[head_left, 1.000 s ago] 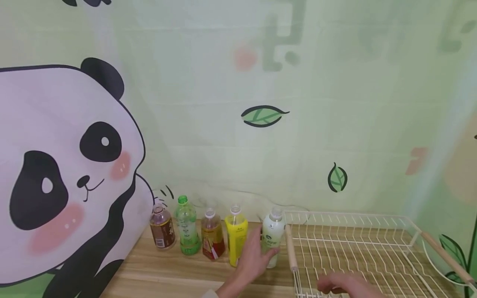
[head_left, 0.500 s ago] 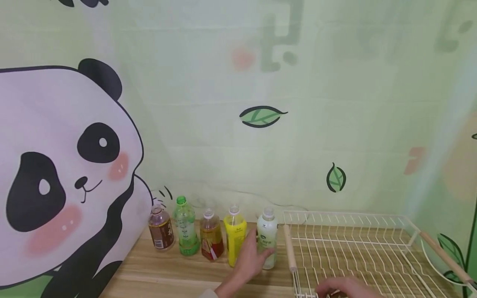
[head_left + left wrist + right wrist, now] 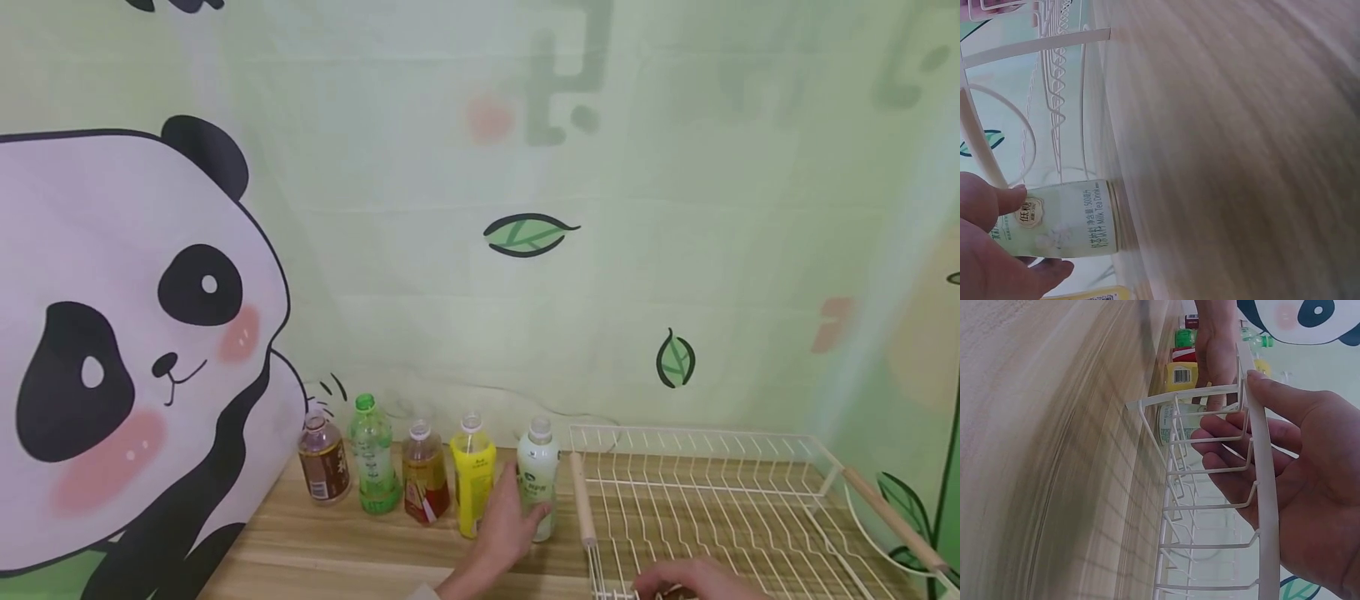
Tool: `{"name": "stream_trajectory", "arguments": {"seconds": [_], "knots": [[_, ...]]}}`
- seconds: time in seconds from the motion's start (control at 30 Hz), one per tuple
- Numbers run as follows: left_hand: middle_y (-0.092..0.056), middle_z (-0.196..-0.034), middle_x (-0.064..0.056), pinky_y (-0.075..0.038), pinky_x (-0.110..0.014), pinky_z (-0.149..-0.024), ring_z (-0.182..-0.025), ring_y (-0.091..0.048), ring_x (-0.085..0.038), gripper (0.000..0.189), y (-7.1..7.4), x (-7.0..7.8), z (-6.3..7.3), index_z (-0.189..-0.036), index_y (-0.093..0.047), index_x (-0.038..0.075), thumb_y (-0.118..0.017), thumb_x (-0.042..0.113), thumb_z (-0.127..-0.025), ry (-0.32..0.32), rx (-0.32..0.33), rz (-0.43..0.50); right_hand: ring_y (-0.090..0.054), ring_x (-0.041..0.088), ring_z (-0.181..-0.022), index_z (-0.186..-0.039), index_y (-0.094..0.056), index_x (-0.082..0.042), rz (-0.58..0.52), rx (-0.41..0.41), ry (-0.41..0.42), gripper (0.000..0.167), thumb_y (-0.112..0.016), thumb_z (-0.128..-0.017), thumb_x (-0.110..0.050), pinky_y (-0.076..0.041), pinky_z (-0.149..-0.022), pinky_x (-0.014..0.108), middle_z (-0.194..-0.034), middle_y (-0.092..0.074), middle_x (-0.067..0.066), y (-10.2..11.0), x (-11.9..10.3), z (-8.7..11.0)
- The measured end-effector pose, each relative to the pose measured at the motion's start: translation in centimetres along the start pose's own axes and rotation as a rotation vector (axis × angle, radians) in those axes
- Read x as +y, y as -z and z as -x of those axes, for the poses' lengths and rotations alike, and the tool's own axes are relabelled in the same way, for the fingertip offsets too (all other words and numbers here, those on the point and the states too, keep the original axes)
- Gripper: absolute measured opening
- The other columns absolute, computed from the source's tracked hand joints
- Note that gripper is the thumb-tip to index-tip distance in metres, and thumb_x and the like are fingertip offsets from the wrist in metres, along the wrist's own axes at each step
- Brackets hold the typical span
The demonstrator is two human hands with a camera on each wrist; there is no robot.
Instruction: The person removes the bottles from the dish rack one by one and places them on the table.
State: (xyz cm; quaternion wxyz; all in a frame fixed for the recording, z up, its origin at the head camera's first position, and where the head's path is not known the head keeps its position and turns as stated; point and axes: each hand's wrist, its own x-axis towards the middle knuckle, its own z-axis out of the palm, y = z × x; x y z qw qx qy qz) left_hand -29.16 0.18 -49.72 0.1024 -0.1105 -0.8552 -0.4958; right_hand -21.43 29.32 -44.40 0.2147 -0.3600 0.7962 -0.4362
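Note:
My left hand [image 3: 510, 521] grips a pale green milk tea bottle [image 3: 1079, 219], its thumb and fingers around the label. The bottle [image 3: 538, 467] stands upright on the wooden table at the right end of a row of bottles, capless. A yellow bottle [image 3: 472, 479] is just beside the back of the left hand. My right hand [image 3: 1316, 469] is at the front rail [image 3: 1263, 487] of a white wire rack. Its thumb tip touches the rail, and its loosely curved fingers hang behind the wires. In the head view the right hand [image 3: 693, 575] is cut off by the lower edge.
Left of the yellow bottle stand an amber bottle [image 3: 426, 471], a green bottle [image 3: 375, 454] and a dark-labelled bottle [image 3: 325, 458]. The wire rack [image 3: 697, 508] with wooden handles [image 3: 583, 500] fills the right side. A panda-printed cloth [image 3: 420, 250] hangs behind the table.
The left hand has moved the milk tea bottle slightly left, away from the rack and closer to the yellow bottle. The right hand has dropped a little at the rack's front.

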Motion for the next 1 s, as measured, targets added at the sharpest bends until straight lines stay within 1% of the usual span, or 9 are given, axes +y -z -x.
{"name": "stream_trajectory", "arguments": {"seconds": [0.17,0.33,0.4,0.57,0.63,0.67,0.8,0.9,1.0], "knots": [[-0.052,-0.153,-0.021,-0.047,-0.059,-0.113,-0.137,-0.055,-0.039,0.092,0.2,0.3,-0.1,-0.161,-0.031,0.001,-0.086,0.013,-0.089,-0.005,0.002,0.012,-0.065,-0.001,-0.097,-0.121,-0.07,0.006,-0.002,-0.005,-0.045,0.026,-0.068,-0.102,-0.013,-0.057,-0.082,0.022,-0.108,-0.073,-0.011,0.1,-0.1,-0.2],[-0.031,-0.167,-0.026,-0.035,-0.06,-0.121,-0.151,-0.038,-0.042,0.107,1.3,1.9,0.1,-0.167,-0.012,-0.002,-0.084,0.018,-0.092,-0.019,-0.025,0.019,-0.066,0.0,-0.098,-0.126,-0.068,0.006,0.07,-0.007,-0.076,0.033,-0.068,-0.103,-0.017,-0.057,-0.084,0.025,-0.11,-0.074,-0.009,0.3,-0.5,-0.2],[-0.029,-0.167,-0.027,-0.034,-0.059,-0.122,-0.152,-0.037,-0.043,0.109,1.9,2.9,0.0,-0.167,-0.009,-0.002,-0.084,0.02,-0.092,-0.04,-0.025,0.007,-0.066,0.003,-0.104,-0.131,-0.068,0.002,0.112,-0.005,-0.11,0.037,-0.069,-0.103,-0.022,-0.057,-0.088,0.028,-0.115,-0.074,-0.008,0.5,-0.9,-0.1],[-0.037,-0.162,-0.029,-0.041,-0.058,-0.118,-0.146,-0.045,-0.043,0.109,3.4,5.4,-0.6,-0.166,-0.01,-0.005,-0.085,0.022,-0.092,-0.091,-0.009,-0.015,-0.063,0.012,-0.121,-0.142,-0.064,-0.016,0.26,0.035,-0.174,0.046,-0.072,-0.101,-0.036,-0.056,-0.096,0.037,-0.132,-0.07,-0.005,1.1,-2.6,0.5],[-0.037,-0.162,-0.028,-0.043,-0.057,-0.117,-0.145,-0.046,-0.043,0.107,4.1,6.3,-0.9,-0.167,-0.011,-0.004,-0.084,0.025,-0.094,-0.103,-0.016,-0.03,-0.061,0.019,-0.127,-0.147,-0.06,-0.02,0.331,0.055,-0.181,0.052,-0.073,-0.1,-0.041,-0.056,-0.099,0.042,-0.139,-0.066,0.0,1.4,-3.6,0.7],[-0.036,-0.163,-0.027,-0.043,-0.057,-0.118,-0.145,-0.045,-0.043,0.106,4.5,6.7,-1.0,-0.167,-0.011,-0.003,-0.083,0.027,-0.095,-0.107,-0.024,-0.042,-0.06,0.024,-0.13,-0.149,-0.058,-0.021,0.371,0.07,-0.175,0.055,-0.072,-0.1,-0.043,-0.056,-0.1,0.044,-0.143,-0.065,0.002,1.5,-4.1,0.8],[-0.032,-0.166,-0.025,-0.042,-0.057,-0.118,-0.147,-0.044,-0.043,0.103,6.9,8.3,-1.5,-0.167,-0.014,0.0,-0.081,0.034,-0.096,-0.123,-0.068,-0.094,-0.053,0.045,-0.137,-0.156,-0.05,-0.024,0.475,0.155,-0.17,0.068,-0.07,-0.099,-0.055,-0.052,-0.101,0.067,-0.154,-0.055,0.012,1.9,-6.7,0.6],[-0.032,-0.167,-0.021,-0.044,-0.057,-0.117,-0.146,-0.045,-0.042,0.1,9.2,9.1,-1.6,-0.168,-0.019,0.004,-0.081,0.036,-0.096,-0.131,-0.114,-0.15,-0.049,0.048,-0.14,-0.16,-0.045,-0.028,0.528,0.267,-0.128,0.075,-0.069,-0.097,-0.062,-0.049,-0.099,0.075,-0.158,-0.05,0.013,2.0,-8.3,0.0],[-0.035,-0.167,-0.015,-0.046,-0.055,-0.116,-0.147,-0.045,-0.038,0.096,11.3,9.4,-1.7,-0.168,-0.025,0.011,-0.08,0.041,-0.096,-0.172,-0.163,-0.261,-0.049,0.045,-0.141,-0.162,-0.041,-0.029,0.603,0.403,-0.04,0.08,-0.071,-0.095,-0.061,-0.051,-0.098,0.072,-0.161,-0.047,0.011,2.2,-9.3,-0.7]]}}
